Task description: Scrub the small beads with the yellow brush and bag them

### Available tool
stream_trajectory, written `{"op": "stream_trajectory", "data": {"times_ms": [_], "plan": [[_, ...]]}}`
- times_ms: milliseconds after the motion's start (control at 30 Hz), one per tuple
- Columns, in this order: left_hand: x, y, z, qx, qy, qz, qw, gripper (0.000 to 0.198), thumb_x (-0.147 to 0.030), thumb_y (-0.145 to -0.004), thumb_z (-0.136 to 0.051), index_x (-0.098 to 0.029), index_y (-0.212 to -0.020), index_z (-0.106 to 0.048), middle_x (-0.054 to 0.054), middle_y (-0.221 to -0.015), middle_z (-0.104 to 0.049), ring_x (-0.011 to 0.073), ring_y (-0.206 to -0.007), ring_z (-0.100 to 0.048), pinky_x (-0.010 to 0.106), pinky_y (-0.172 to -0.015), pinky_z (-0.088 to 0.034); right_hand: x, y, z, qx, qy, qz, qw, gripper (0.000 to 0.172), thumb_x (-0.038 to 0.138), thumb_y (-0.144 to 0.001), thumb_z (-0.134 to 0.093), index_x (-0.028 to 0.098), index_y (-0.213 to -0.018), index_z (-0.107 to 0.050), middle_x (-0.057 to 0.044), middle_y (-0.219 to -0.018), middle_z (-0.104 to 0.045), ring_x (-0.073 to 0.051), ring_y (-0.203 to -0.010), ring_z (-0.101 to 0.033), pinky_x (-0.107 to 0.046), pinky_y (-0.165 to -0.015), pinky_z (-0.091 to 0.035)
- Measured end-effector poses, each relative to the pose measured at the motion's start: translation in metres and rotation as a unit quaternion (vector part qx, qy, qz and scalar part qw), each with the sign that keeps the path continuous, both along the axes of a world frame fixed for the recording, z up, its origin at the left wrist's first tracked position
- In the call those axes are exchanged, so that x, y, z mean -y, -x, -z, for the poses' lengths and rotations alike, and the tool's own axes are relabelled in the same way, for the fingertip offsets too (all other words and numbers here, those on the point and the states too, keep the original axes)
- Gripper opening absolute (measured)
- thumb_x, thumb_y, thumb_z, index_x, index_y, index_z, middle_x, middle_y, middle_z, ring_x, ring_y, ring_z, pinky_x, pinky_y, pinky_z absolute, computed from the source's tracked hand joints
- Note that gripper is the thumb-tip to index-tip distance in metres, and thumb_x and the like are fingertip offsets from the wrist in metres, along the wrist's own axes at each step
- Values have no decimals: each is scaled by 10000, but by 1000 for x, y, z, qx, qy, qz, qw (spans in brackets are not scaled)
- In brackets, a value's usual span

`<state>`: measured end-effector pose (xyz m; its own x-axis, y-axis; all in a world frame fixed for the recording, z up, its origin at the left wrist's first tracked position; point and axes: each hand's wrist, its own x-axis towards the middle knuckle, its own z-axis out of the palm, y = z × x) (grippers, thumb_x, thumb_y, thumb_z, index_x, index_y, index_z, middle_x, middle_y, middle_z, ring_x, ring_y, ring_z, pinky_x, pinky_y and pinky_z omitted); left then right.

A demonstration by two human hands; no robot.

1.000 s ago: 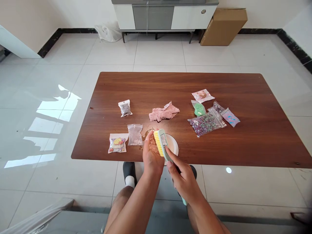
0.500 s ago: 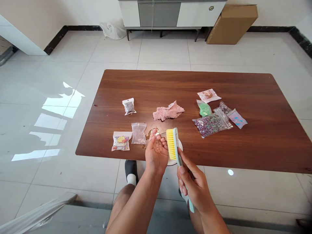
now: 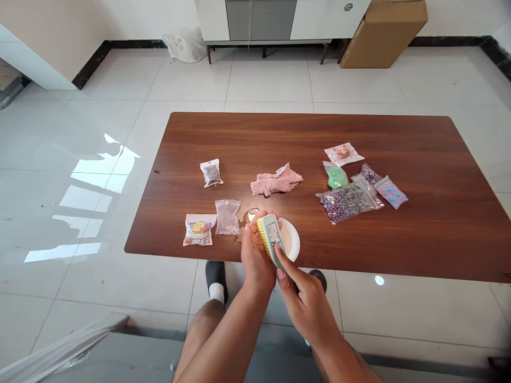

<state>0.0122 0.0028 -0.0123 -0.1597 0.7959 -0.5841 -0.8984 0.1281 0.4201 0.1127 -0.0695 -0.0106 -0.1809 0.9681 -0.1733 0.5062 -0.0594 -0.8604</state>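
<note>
Left hand [image 3: 255, 255] cupped open, palm up, yellow-bristled brush [image 3: 271, 238] pressed into it; right hand [image 3: 303, 311] grips the brush tightly. White plate [image 3: 291, 239] just beside them on the table [image 3: 431, 213]; pink cloth [image 3: 275, 181] and bead bags [image 3: 347, 203] farther off.

Under the right fingers [image 3: 284, 268], a brush [image 3: 271, 234] shows a pale mint back, a grey-and-white label and yellow bristles. Just right of those fingers sits a white plate [image 3: 292, 239]. Ahead of the fingertips, a dusty pink cloth [image 3: 275, 182] lies on a reddish-brown, streaky wood-grain table [image 3: 415, 234]. Farther right of the fingers, a bag [image 3: 345, 204] holds speckled purple, green and pink beads, beside a bright green bag [image 3: 336, 177]. Left of the fingers, a packet [image 3: 198, 231] shows a yellow cartoon bear on white.
</note>
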Motion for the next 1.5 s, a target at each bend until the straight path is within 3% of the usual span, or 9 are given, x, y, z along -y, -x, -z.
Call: {"op": "stream_trajectory", "data": {"times_ms": [133, 367, 533, 633, 833, 1033, 1267, 1400, 1500], "plan": [[3, -5, -3, -7, 19, 16, 1000, 356, -385, -1023, -479, -189, -1195, -722, 78, -1170, -764, 199, -1063, -738, 313, -963, -558, -4, 4, -4, 20, -7, 12, 1000, 508, 325, -1078, -398, 210, -1568, -469, -117, -1141, -799, -162, -786, -735, -269, -773, -586], [-10, 8, 8, 93, 94, -33, 991, 336, -357, -1047, -432, -177, -850, -637, 23, -766, -689, 114, -671, -684, 224, -698, -553, 3, -12, -9, -39, 20, 6, 999, 498, 386, -1063, -463, 267, -1544, -517, 4, -634, -640, -139, -515, -551, -253, -534, -514], [-7, 17, 3, 171, 31, 5, 985, 464, -297, -1030, -471, -204, -596, -335, -82, -467, -299, 49, -330, -264, 172, -337, -144, 16, -18, 3, -204, 55, 124, 970, 523, 401, -1050, -511, 277, -1558, -499, 67, -548, -441, -91, -412, -388, -211, -381, -404], [-5, 20, 0, 162, 37, 24, 986, 501, -305, -1010, -464, -218, -565, -252, -84, -437, -203, 62, -318, -196, 196, -335, -111, 18, -17, 7, -254, 83, 112, 957, 519, 388, -1055, -513, 314, -1568, -476, 76, -559, -429, -81, -407, -390, -205, -385, -394], [-9, 19, 0, 188, 39, 26, 981, 368, -252, -1066, -418, -170, -736, -560, -103, -449, -284, 33, -310, -263, 140, -319, -167, 17, -13, 4, -291, 89, 116, 945, 502, 391, -1050, -534, 362, -1550, -490, 73, -576, -462, -71, -407, -401, -192, -386, -381], [-13, 16, 1, 150, 58, -13, 987, 251, -210, -1049, -451, -149, -1014, -692, 46, -912, -761, 112, -830, -760, 208, -795, -609, 17, -10, -5, -256, 118, 161, 946, 535, 463, -1032, -557, 304, -1541, -518, 69, -579, -445, -77, -441, -400, -200, -417, -396], [-7, 11, 0, 44, 6, 34, 998, 310, -296, -1023, -490, -201, -1188, -735, 71, -1348, -728, 189, -1221, -712, 295, -1030, -579, 3, -7, 2, -93, 68, 39, 993, 547, 456, -1061, -465, 259, -1571, -481, 1, -608, -615, -150, -503, -577, -251, -484, -520], [1, 2, 2, 8, -6, 46, 999, 372, -378, -1056, -477, -173, -1274, -697, 104, -1383, -707, 223, -1279, -686, 358, -1159, -498, 0, -2, -2, -34, 34, -14, 999, 506, 389, -1081, -417, 280, -1572, -473, -63, -920, -796, -200, -822, -757, -305, -770, -622], [6, -5, 3, -2, 9, 49, 999, 450, -453, -1069, -442, -151, -1307, -676, 129, -1346, -724, 237, -1253, -701, 398, -1180, -480, 0, 0, -2, 36, -2, -17, 999, 505, 308, -1068, -407, 287, -1568, -475, -88, -1083, -814, -200, -813, -777, -294, -723, -620]]}}
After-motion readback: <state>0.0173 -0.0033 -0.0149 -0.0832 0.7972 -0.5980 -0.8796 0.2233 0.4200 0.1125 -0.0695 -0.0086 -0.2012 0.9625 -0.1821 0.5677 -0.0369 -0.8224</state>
